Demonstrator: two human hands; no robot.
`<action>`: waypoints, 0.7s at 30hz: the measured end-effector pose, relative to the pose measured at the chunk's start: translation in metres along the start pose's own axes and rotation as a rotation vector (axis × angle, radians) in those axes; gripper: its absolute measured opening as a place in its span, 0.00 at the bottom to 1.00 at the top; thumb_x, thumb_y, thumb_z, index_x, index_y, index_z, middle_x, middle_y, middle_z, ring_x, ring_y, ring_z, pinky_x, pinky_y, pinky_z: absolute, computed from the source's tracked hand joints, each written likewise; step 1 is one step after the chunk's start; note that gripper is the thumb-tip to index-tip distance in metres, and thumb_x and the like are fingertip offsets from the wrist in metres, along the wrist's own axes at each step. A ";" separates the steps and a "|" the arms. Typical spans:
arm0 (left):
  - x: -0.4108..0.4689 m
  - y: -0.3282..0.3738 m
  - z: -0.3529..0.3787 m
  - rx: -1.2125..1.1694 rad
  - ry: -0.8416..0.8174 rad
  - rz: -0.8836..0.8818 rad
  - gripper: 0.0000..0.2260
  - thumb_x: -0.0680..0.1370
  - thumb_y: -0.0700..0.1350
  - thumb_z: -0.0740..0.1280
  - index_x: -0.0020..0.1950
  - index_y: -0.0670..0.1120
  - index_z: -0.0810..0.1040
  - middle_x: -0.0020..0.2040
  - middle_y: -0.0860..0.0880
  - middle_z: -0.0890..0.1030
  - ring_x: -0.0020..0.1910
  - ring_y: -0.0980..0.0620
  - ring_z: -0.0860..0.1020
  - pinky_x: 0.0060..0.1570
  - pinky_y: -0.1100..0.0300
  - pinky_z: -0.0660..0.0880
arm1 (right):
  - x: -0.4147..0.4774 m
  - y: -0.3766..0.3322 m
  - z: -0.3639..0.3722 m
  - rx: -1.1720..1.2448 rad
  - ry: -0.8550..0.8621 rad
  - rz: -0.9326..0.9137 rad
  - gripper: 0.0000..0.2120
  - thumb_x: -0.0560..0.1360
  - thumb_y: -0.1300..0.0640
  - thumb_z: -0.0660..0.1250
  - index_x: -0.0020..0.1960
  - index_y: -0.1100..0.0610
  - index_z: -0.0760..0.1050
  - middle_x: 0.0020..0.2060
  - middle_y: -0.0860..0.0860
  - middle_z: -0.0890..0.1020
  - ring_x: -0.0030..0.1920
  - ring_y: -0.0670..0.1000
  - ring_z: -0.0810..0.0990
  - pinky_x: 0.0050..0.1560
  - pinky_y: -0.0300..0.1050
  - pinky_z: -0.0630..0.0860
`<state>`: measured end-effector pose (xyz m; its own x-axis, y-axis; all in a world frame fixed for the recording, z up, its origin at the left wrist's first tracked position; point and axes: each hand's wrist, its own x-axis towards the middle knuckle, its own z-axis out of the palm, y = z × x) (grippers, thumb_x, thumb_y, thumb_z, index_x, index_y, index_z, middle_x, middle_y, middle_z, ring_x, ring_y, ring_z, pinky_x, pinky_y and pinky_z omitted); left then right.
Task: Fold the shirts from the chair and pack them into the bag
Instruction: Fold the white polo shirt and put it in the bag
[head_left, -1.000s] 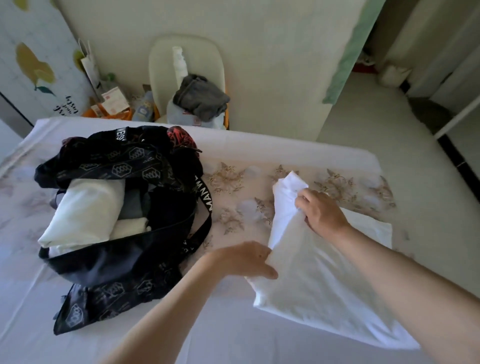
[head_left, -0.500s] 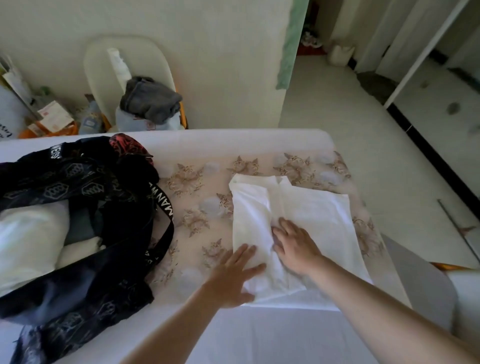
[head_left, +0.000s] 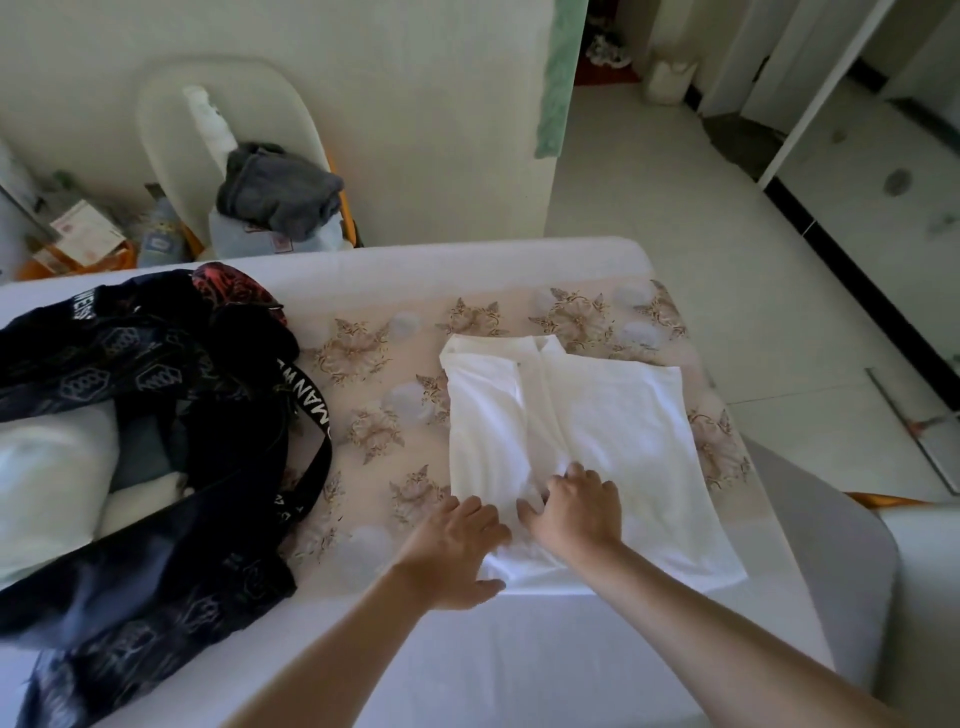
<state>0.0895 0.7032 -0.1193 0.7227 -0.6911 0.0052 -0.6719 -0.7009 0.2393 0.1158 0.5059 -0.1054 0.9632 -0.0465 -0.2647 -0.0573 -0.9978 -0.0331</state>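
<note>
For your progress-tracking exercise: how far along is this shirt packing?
Done: folded garments lie in the black bag. In hand: left hand and right hand touch the part-folded white shirt on the bed. Left: finish it, then the grey garment and pale clothes on the chair.

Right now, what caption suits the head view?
Left hand and right hand press a shirt on the bed, beside the bag.

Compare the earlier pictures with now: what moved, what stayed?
The right hand let go of the far corner of the white shirt and slid toward the person along its folded-over left strip, now flat. The left hand stayed at the near-left edge. The black bag and the grey garment on the chair are unmoved.
</note>
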 end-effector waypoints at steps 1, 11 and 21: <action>-0.004 0.003 0.001 0.024 -0.009 -0.016 0.18 0.67 0.65 0.63 0.51 0.56 0.77 0.46 0.57 0.75 0.45 0.55 0.72 0.46 0.60 0.72 | -0.006 -0.001 0.002 0.016 -0.037 0.001 0.23 0.75 0.35 0.59 0.53 0.53 0.78 0.51 0.50 0.75 0.53 0.54 0.75 0.51 0.50 0.71; -0.042 0.022 -0.005 -0.260 0.254 -0.176 0.10 0.72 0.35 0.67 0.48 0.48 0.81 0.41 0.53 0.77 0.39 0.53 0.76 0.42 0.63 0.74 | -0.048 -0.006 -0.013 0.877 0.013 0.184 0.17 0.75 0.44 0.66 0.36 0.55 0.67 0.29 0.47 0.74 0.36 0.52 0.75 0.38 0.47 0.70; -0.031 0.010 -0.014 -0.057 0.209 -0.112 0.04 0.74 0.44 0.63 0.41 0.50 0.78 0.37 0.52 0.75 0.38 0.50 0.74 0.42 0.52 0.77 | -0.071 -0.006 0.024 0.279 0.108 0.028 0.28 0.74 0.46 0.67 0.71 0.50 0.63 0.74 0.57 0.61 0.74 0.61 0.61 0.65 0.61 0.66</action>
<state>0.0622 0.7199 -0.1036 0.8140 -0.5540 0.1747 -0.5797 -0.7559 0.3044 0.0418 0.5161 -0.1097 0.9817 -0.0938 -0.1655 -0.1400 -0.9453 -0.2946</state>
